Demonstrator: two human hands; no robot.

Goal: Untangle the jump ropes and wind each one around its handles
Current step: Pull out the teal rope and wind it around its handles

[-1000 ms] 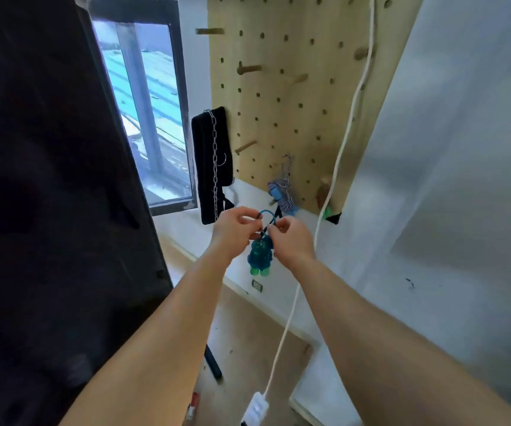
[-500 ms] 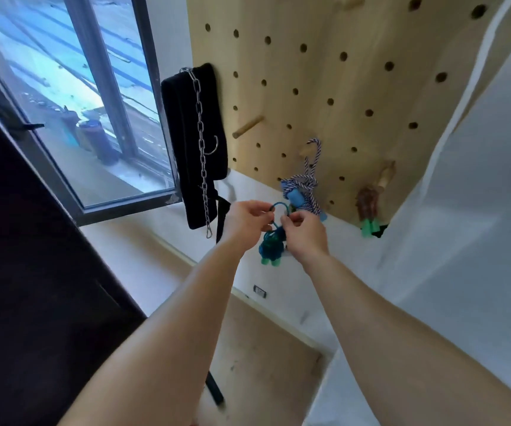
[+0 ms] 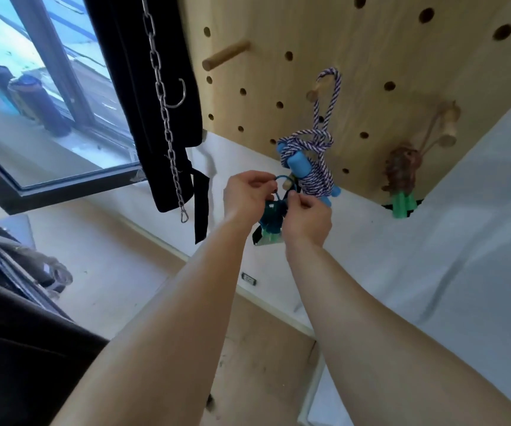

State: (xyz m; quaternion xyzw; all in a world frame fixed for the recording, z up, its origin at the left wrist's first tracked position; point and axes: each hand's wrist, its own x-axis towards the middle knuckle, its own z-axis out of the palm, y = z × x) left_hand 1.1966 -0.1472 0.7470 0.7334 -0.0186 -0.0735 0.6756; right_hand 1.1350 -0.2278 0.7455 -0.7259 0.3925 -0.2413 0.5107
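Note:
A teal jump rope (image 3: pixel 271 218), wound into a bundle with green handle ends at the bottom, hangs between my hands. My left hand (image 3: pixel 246 195) and my right hand (image 3: pixel 306 218) each pinch its thin blue loop, held up close to a low peg on the wooden pegboard (image 3: pixel 371 56). Just behind hangs a purple-and-white striped rope (image 3: pixel 315 158) wound on blue handles, looped over a peg. Further right a brown rope (image 3: pixel 402 170) with green handles hangs from another peg.
A black strap with a steel chain and hook (image 3: pixel 165 103) hangs left of the pegboard beside a window (image 3: pixel 32 87). A white sheet (image 3: pixel 432 256) covers the wall on the right. A dark object (image 3: pixel 17 348) fills the lower left over the wooden floor.
The view has closed in on the pegboard. Both hands have carried the teal rope bundle up toward the low peg under the striped rope.

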